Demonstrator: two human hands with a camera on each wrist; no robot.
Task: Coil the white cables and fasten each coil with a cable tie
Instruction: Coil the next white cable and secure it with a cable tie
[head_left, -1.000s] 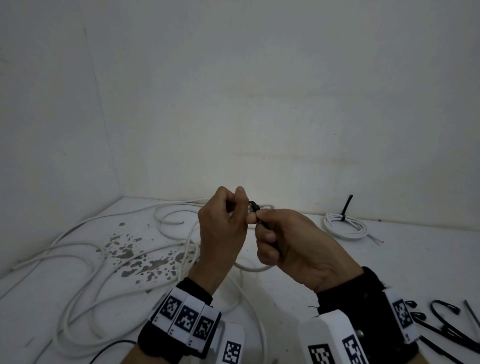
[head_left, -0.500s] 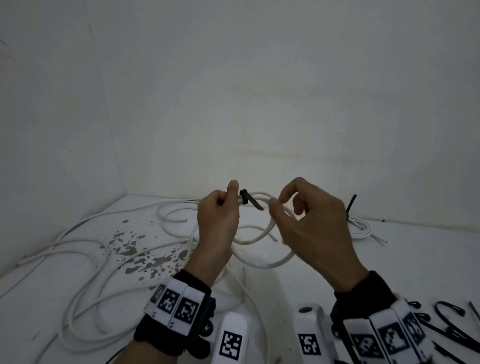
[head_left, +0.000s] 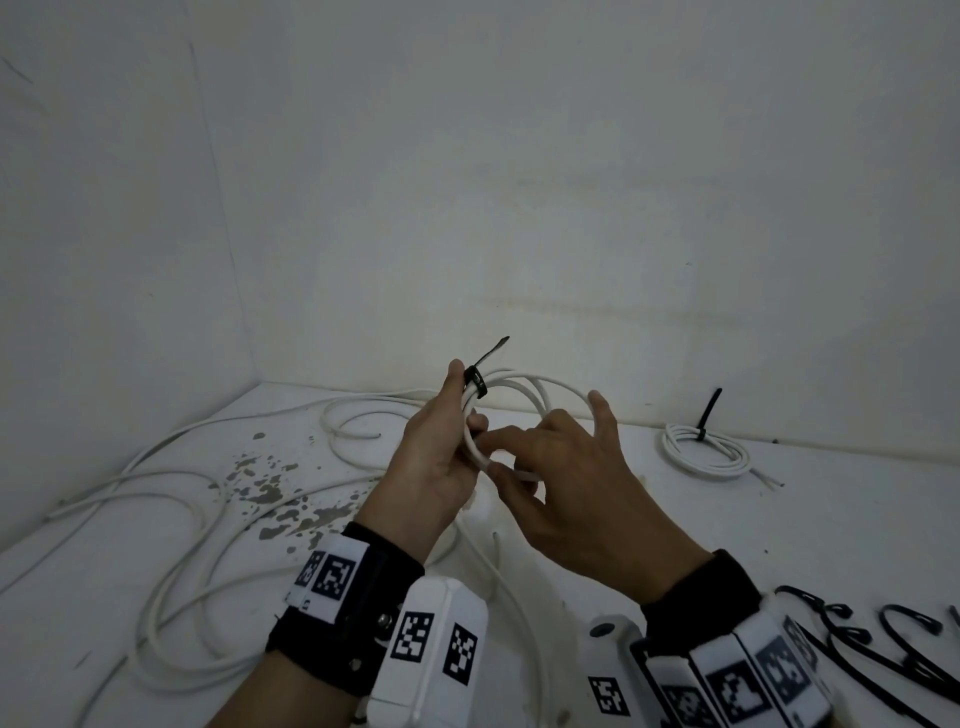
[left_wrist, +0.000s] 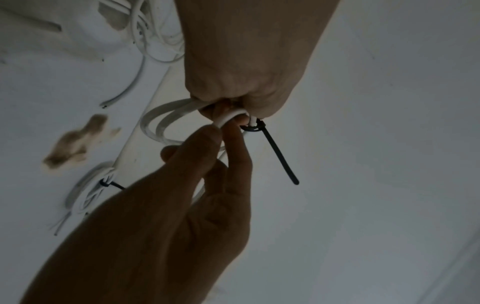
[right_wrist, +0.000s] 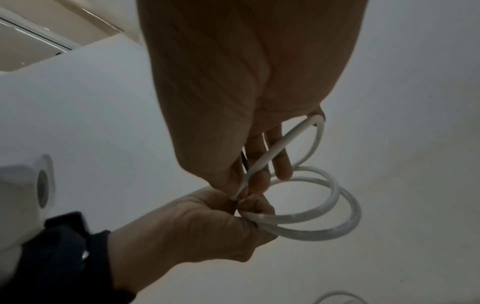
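So, quick rundown of where things are at:

Step in hand: looks like the tie on this coil is already cinched and the person is tidying the loops, or tucking in a stray end. That's my read, not certain.

Left hand (head_left: 436, 457): curled round the white coil (head_left: 524, 395), gripping the bundle just below the black cable tie (head_left: 475, 382). Thumb lies up along the strands.

Cable tie: wrapped round the bundle at the top of the left fist, with its tail sticking up and away toward the far wall.

Right hand (head_left: 566, 478): thumb and forefinger seem to be pinching one strand of the coil right next to the left hand, other fingers spread loose. The wrist views back that up, a single strand runs between its fingers.

Where the coil is: held up off the table (head_left: 779, 519), centre of the scene, between both hands.

Finished coil (head_left: 706, 452): lying far right on the table, already tied, tail pointing up.

Loose cables (head_left: 171, 519): sprawled over the left side of the table, near the stained patch (head_left: 275, 493), not coiled yet.

Spare ties (head_left: 883, 639): black ones at the near right edge.

Next move: I'd guess set this coil down by the finished one, then grab a loose cable from the left. If the tie isn't snug, give that tail one more tug first.
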